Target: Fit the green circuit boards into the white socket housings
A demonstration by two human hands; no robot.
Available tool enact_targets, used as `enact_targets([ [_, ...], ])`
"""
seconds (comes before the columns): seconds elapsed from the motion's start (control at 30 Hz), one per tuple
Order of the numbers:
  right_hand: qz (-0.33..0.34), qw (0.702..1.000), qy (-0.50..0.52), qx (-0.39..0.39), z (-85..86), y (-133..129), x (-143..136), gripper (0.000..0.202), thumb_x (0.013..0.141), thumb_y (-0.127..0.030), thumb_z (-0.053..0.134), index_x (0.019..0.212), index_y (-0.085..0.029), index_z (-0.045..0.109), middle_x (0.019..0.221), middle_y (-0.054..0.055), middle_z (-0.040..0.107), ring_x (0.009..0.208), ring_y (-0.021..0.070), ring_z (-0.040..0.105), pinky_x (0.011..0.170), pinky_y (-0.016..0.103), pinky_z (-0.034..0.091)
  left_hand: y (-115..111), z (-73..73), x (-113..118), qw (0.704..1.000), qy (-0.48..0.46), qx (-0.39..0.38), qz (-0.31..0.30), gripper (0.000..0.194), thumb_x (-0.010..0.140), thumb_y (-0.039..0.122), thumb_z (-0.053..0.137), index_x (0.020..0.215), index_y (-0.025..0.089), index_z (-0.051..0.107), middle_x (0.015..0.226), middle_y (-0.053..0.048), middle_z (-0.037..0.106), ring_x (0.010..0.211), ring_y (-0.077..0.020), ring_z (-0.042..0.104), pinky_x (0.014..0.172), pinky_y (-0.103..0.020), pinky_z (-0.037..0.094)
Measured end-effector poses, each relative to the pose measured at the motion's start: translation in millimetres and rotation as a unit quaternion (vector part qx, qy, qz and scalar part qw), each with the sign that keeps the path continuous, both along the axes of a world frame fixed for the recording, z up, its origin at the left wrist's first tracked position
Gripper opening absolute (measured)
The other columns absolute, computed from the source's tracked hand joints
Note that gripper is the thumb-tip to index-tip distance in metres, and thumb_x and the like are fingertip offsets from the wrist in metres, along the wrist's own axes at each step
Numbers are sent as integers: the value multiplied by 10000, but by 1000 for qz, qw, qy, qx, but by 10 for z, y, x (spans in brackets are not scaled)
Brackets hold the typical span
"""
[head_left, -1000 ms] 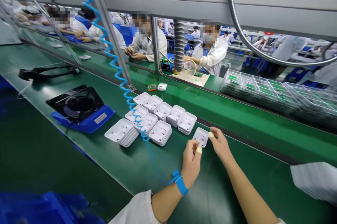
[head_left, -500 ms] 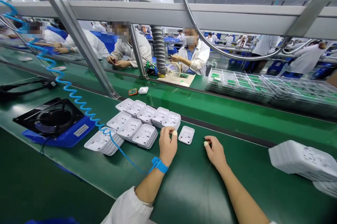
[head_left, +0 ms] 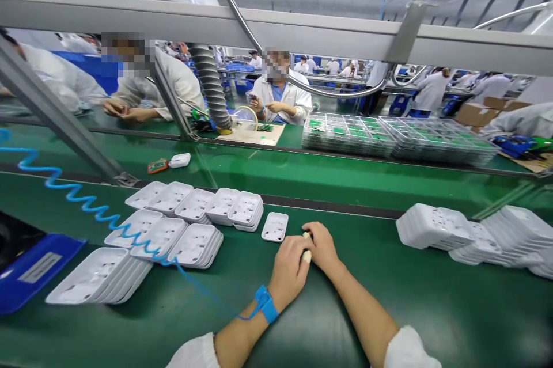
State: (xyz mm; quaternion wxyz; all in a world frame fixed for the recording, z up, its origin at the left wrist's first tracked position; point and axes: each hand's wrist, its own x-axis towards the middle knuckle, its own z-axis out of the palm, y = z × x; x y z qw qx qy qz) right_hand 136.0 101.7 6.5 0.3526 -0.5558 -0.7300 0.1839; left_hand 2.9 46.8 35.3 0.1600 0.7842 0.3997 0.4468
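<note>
My left hand (head_left: 290, 267) is above the green bench, a blue band on its wrist. Its fingers are bent, with the thumb apart, and no held object shows. Touching its fingertips is my right hand (head_left: 322, 248), loosely curved with nothing visible between thumb and fingers. Pale covers sit on some fingertips. Just beyond the hands a single white plastic housing (head_left: 275, 227) lies flat, inner side up. Left of it stand several stacks of similar housings, the nearest to my hands being a front stack (head_left: 194, 245).
Nested white covers (head_left: 436, 225) stand at right. A coiled blue cord (head_left: 86, 202) crosses the left side near a blue-based fan (head_left: 38, 270). Clear trays (head_left: 345, 132) of green boards lie beyond the rail. Across the bench, a co-worker (head_left: 280, 97) in white handles something small.
The view has turned to the right. My left hand has moved away from the stacks, and the two hands have come together in front of the single housing.
</note>
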Motion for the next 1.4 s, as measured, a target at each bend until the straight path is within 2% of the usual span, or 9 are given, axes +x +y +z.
enact_targets([
  [0.13, 28, 994, 103, -11, 9, 82, -14, 278, 856, -290, 406, 1082, -199, 539, 1006, 66, 628, 907, 176, 576, 820, 327, 446, -104, 1, 153, 997, -3, 41, -64, 189, 833, 150, 389, 968, 180, 518, 918, -72, 572, 861, -203, 499, 757, -362, 414],
  [0.23, 63, 984, 165, -1, 78, 186, -154, 390, 888, -374, 380, 1228, -196, 449, 1156, 89, 590, 1054, 183, 551, 906, 341, 426, -151, 29, 166, 994, -38, 75, -65, 226, 822, 151, 398, 1018, 176, 506, 958, -84, 562, 900, -208, 500, 781, -369, 414],
  [0.37, 123, 976, 179, 20, 198, 321, -519, 482, 915, -429, 308, 1330, -189, 364, 1286, 98, 513, 1188, 187, 468, 1001, 366, 358, -140, 99, 42, 992, -93, 79, 13, 209, 832, 164, 395, 1015, 180, 495, 942, -78, 546, 905, -202, 502, 788, -359, 411],
  [0.53, 151, 974, 165, 32, 219, 540, -930, 536, 926, -478, 214, 1388, -219, 294, 1332, 78, 479, 1233, 191, 421, 1043, 398, 300, 30, 139, -235, 978, -122, -5, 170, 134, 883, 198, 366, 853, 193, 496, 822, -36, 545, 809, -180, 502, 751, -331, 387],
  [0.7, 160, 976, 148, -20, 165, 679, -1067, 578, 919, -518, 194, 1399, -208, 278, 1327, 81, 487, 1221, 209, 439, 1020, 406, 327, 225, 76, -381, 956, -118, -55, 264, 177, 894, 237, 362, 785, 189, 493, 764, -22, 545, 773, -179, 495, 769, -340, 370],
  [0.83, 161, 978, 133, -26, 161, 675, -1067, 571, 919, -511, 202, 1395, -206, 283, 1290, 83, 523, 1179, 216, 482, 990, 404, 353, 258, 65, -390, 952, -107, -60, 282, 175, 880, 232, 378, 755, 190, 494, 728, -9, 539, 747, -173, 491, 792, -348, 363],
  [1.07, 97, 983, 154, 23, 266, 611, -957, 438, 925, -405, 267, 1272, -185, 419, 1181, 83, 590, 1094, 196, 535, 937, 370, 399, 157, 82, -313, 961, -94, -87, 243, 190, 897, 230, 359, 767, 197, 494, 737, -6, 541, 743, -172, 506, 773, -353, 360],
  [1.27, 27, 992, 120, 40, 141, 449, -482, 358, 909, -375, 335, 1168, -186, 494, 1090, 88, 614, 1004, 188, 565, 881, 352, 438, 8, 25, -119, 992, -79, -11, 101, 174, 885, 219, 357, 975, 184, 501, 931, -77, 573, 895, -205, 528, 784, -356, 416],
  [1.4, -3, 996, 90, 26, 15, 290, -239, 338, 876, -376, 394, 1128, -206, 540, 1054, 78, 615, 966, 198, 567, 863, 366, 460, -11, 20, 34, 998, 24, 59, -17, 372, 867, 259, 400, 1218, 143, 438, 1229, -151, 498, 1172, -270, 431, 955, -449, 351],
])
